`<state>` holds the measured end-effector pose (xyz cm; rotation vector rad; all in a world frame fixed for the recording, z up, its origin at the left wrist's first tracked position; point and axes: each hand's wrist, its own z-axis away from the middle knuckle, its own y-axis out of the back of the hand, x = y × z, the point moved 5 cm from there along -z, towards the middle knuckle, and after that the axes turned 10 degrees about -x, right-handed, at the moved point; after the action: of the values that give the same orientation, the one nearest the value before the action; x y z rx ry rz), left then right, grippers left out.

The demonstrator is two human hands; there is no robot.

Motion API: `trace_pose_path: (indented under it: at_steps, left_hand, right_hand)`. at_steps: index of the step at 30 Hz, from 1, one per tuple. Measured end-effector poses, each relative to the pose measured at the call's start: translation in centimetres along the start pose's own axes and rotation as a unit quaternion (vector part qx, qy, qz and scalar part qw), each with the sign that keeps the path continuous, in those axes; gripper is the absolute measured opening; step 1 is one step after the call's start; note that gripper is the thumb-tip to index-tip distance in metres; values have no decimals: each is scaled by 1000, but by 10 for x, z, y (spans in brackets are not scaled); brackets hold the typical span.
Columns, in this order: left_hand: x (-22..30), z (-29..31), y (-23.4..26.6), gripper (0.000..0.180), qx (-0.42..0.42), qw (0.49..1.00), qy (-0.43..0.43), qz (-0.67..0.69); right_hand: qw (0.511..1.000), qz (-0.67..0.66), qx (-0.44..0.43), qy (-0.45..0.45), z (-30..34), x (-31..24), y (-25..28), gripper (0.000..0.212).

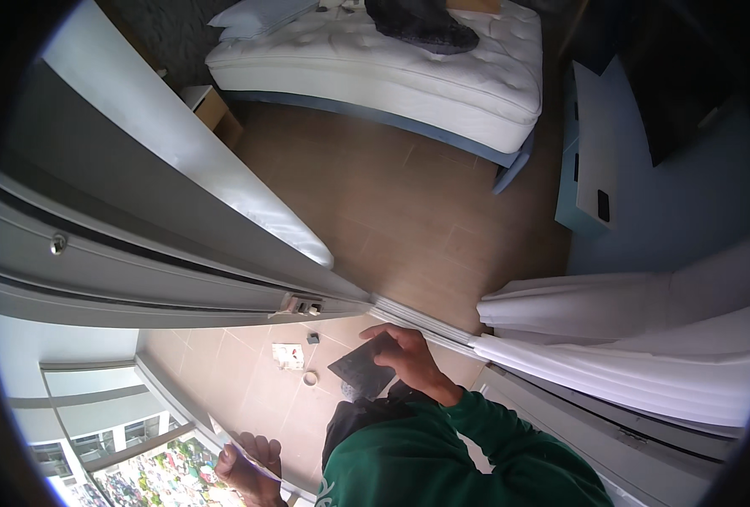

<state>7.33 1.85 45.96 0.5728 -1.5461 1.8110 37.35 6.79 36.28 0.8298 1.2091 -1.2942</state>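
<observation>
My right hand (410, 359) grips a dark, flat rectangular sheet (363, 368) by its edge, thumb on top and fingers along the far side. It is over the balcony tiles, close to the door track. At the lower left, my left hand (255, 466) is closed around a thin pale sheet (220, 429), seen nearly edge-on, so its kind is unclear. On the tiles between my hands lie a white printed packet (288, 356), a roll of tape (310, 378) and a small dark block (312, 338).
A grey sliding door frame (138, 262) with a latch (305, 307) spans the left. The raised door track (426, 325) separates balcony and bedroom. White curtains (628, 338) hang at right. Beyond are a bed (392, 93), a wall cabinet (590, 169) and a nightstand (210, 110). Balcony glazing (79, 414) stands lower left.
</observation>
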Motion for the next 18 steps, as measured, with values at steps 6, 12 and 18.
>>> trace_pose_path:
  at_steps: [6, 12, 18]
  left_hand:
    - [28, 20, 49, 18, 15, 998, 32, 47]
    - [53, 36, 89, 31, 62, 995, 54, 63]
    - [69, 24, 69, 40, -10, 999, 49, -9]
  right_hand:
    - [974, -198, 110, -15, 36, 24, -35, 34]
    - [947, -262, 187, 21, 74, 32, -83, 31]
    - [956, -229, 175, 52, 110, 34, -118, 29]
